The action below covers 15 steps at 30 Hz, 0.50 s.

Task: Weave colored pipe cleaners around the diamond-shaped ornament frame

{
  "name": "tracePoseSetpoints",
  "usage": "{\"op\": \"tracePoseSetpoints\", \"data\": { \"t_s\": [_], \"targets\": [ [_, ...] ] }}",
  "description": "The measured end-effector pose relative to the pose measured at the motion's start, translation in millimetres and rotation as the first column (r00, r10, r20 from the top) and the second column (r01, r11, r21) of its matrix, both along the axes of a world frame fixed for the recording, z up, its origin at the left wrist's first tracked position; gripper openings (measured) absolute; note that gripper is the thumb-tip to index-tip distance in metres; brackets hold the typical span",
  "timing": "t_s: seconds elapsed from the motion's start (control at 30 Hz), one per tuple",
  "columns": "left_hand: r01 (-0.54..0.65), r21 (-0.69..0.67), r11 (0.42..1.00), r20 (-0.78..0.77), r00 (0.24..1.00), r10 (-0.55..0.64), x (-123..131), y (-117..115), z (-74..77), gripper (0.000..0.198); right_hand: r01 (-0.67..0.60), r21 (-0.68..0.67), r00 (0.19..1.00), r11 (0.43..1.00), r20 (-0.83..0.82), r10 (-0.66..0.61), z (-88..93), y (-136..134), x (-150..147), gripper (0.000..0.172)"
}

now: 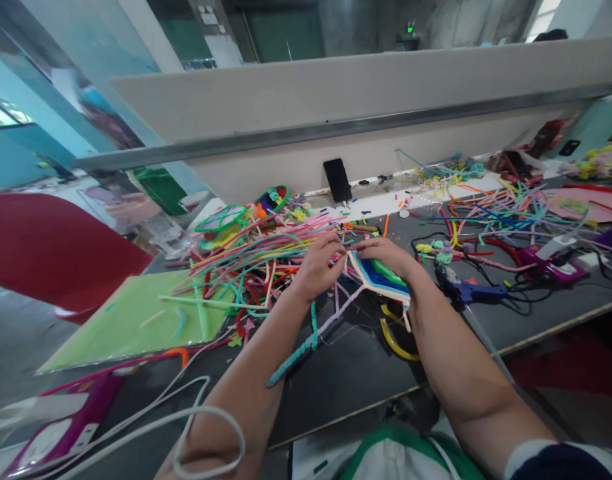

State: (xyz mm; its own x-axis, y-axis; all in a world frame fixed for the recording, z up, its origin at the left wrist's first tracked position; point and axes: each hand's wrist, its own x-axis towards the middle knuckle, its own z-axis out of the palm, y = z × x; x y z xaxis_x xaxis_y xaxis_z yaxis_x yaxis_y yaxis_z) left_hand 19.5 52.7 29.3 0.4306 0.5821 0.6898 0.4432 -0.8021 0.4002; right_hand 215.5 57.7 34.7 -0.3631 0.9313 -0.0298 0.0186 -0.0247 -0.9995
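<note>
A flat piece of bent fuzzy stems [381, 279], banded white, blue and green, is between my hands above the dark table. My left hand [320, 265] has its fingers bent at the piece's upper left corner, thumb and fingertips close together. My right hand [386, 255] lies over the top edge of the piece, fingers curled towards the left fingertips and closed on it. A lilac and teal fuzzy stem [313, 337] runs down to the left from the piece. Yellow curved stems [393, 340] lie below it.
Loose coloured stems [256, 257] are heaped left of my hands. A phone [337, 180] leans on the back panel. Right are a blue glue gun [479, 292] and a purple device [551, 263] with cables. A green sheet [131, 323] lies left; a white cable [211, 413] loops near my left forearm.
</note>
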Motion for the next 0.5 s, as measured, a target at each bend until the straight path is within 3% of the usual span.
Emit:
{"op": "tracePoseSetpoints", "data": {
  "t_s": [0.17, 0.3, 0.37, 0.5],
  "targets": [
    [0.021, -0.115, 0.993, 0.096, 0.995, -0.010, 1.2, 3.6, -5.6, 0.003, 0.013, 0.030, 0.999, 0.999, 0.036, -0.014, -3.1, 4.2, -0.4, 0.034],
    [0.081, -0.336, 0.938, 0.337, 0.941, 0.040, 3.0, 9.9, -13.5, 0.009, 0.024, 0.018, 0.999, 1.000, 0.028, -0.024, -3.9, 5.8, 1.8, 0.032],
    [0.189, -0.434, 0.881, 0.506, 0.860, 0.065, 4.1, 12.1, -17.0, 0.011, 0.019, 0.010, 1.000, 1.000, 0.015, -0.019, -4.2, 5.9, 2.9, 0.031],
    [0.440, -0.496, 0.748, 0.764, 0.631, 0.136, 6.5, 10.9, -21.5, 0.018, 0.010, 0.000, 0.999, 1.000, -0.049, -0.010, -5.0, 6.6, 4.8, 0.031]
  ]
}}
